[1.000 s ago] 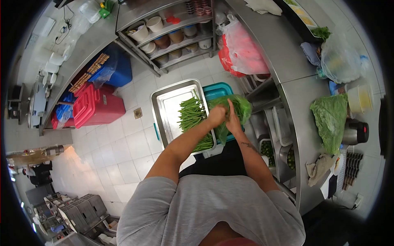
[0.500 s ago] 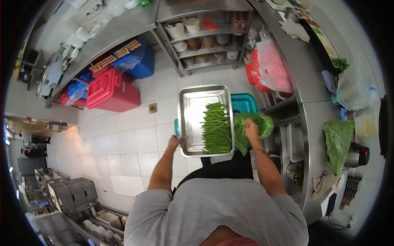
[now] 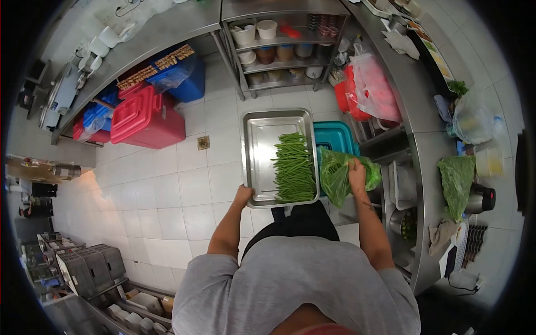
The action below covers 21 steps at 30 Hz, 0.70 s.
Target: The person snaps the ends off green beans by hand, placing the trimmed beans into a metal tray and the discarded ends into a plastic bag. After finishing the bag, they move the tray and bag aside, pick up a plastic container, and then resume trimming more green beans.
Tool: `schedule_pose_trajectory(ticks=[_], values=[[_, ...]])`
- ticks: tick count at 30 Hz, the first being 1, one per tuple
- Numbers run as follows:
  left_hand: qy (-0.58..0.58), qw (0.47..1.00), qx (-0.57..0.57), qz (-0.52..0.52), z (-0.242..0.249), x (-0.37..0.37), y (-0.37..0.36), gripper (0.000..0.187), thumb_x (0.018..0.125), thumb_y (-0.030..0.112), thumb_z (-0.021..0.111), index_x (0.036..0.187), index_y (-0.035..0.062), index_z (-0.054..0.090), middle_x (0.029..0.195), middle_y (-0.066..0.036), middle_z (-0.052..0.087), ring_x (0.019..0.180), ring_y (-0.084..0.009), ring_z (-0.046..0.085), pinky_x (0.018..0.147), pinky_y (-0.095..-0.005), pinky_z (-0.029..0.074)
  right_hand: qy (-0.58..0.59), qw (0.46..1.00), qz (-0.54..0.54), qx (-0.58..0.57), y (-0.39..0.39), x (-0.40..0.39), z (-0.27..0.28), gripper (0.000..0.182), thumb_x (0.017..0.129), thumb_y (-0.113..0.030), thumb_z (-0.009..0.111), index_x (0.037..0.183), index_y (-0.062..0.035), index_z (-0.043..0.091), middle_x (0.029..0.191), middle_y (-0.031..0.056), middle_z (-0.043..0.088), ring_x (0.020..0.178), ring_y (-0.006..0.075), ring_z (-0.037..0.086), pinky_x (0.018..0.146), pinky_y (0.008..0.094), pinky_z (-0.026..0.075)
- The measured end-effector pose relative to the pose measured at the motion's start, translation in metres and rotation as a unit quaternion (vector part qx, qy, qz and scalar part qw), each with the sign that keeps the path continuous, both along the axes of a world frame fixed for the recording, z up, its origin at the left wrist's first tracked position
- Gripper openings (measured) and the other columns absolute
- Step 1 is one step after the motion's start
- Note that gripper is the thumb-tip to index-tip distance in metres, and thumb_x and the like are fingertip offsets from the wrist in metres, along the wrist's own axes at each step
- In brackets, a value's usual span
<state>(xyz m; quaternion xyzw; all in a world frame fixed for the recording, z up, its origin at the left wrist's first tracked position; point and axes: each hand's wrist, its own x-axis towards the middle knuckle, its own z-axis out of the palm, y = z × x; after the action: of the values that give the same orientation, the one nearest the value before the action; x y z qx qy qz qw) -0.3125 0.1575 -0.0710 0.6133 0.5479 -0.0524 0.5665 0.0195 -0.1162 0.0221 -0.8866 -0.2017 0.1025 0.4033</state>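
A deep metal tray [image 3: 260, 151] sits in front of me, with a pile of cut green beans [image 3: 293, 170] along its right half. My left hand [image 3: 244, 195] grips the tray's lower left corner. To the right of the tray, my right hand [image 3: 357, 174] is closed on a green plastic bag [image 3: 336, 184] with leafy green stuff showing in it. Under the bag and partly behind the tray is a teal bin [image 3: 335, 137].
Pink lidded bin [image 3: 146, 120] and blue bin [image 3: 187, 78] stand under the left counter. A metal shelf [image 3: 279, 41] with tubs is ahead. Along the right runs a steel counter [image 3: 427, 167] bearing another green bag [image 3: 456, 184]. Red bags [image 3: 371, 92] hang beside it.
My right hand has moved to the right, taking the green bag with it and away from the tray's edge. My left hand stays at the tray's corner.
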Motion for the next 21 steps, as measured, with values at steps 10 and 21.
schedule_pose_trajectory(ticks=[10,21], values=[[-0.116,0.97,-0.074,0.201,0.034,-0.042,0.022,0.033,0.06,-0.006,0.057,0.092,-0.0129,0.05,0.075,-0.016,0.059,0.065,-0.0256,0.059,0.061,-0.0361,0.05,0.017,0.999,-0.02,0.019,0.004,0.011,0.024,0.021,0.091,-0.014,0.05,0.105,0.0006,0.058,0.084,0.0236,0.062,0.08,0.0401,0.06,0.069,0.041,0.046],[-0.234,0.944,-0.034,0.229,0.083,-0.08,0.162,0.028,0.062,-0.007,0.059,0.088,-0.0053,0.049,0.075,-0.01,0.058,0.067,-0.0211,0.056,0.064,-0.033,0.049,-0.074,0.991,-0.061,0.094,0.105,-0.025,0.11,0.018,0.09,-0.011,0.05,0.1,0.0005,0.059,0.081,0.017,0.062,0.072,0.028,0.058,0.069,0.0364,0.044]])
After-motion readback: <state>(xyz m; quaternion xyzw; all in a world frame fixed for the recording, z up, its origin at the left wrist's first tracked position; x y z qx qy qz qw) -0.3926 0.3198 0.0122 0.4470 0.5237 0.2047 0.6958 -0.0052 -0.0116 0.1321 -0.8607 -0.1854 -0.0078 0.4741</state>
